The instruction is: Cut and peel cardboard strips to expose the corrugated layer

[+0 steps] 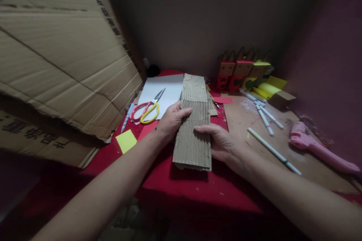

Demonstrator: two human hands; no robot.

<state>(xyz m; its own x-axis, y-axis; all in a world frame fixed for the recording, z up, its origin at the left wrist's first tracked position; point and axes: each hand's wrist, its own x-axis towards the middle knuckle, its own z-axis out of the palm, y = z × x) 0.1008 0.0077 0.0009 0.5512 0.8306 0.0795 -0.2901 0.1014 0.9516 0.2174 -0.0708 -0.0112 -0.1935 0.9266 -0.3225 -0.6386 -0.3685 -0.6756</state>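
A long strip of corrugated cardboard [195,145], ridged side up, is held between my two hands above the red cloth. A crease or overlapping edge crosses it in its upper part. My left hand [171,118] grips its left edge, thumb on top. Lower down, my right hand [222,139] clasps the right edge with the thumb lying across the ridges. The other fingers of both hands are mostly hidden beneath. Just left of my left hand, scissors [149,109] with one red and one yellow handle rest partly on a white paper sheet [169,86].
At left stands a large cardboard sheet [56,52]. Several white marker pens [271,148] and a pink glue gun [319,147] lie on a brown board [283,169] at right. Decorated cardboard boxes [243,69] stand behind. A yellow paper piece [126,141] lies on the red cloth [198,192].
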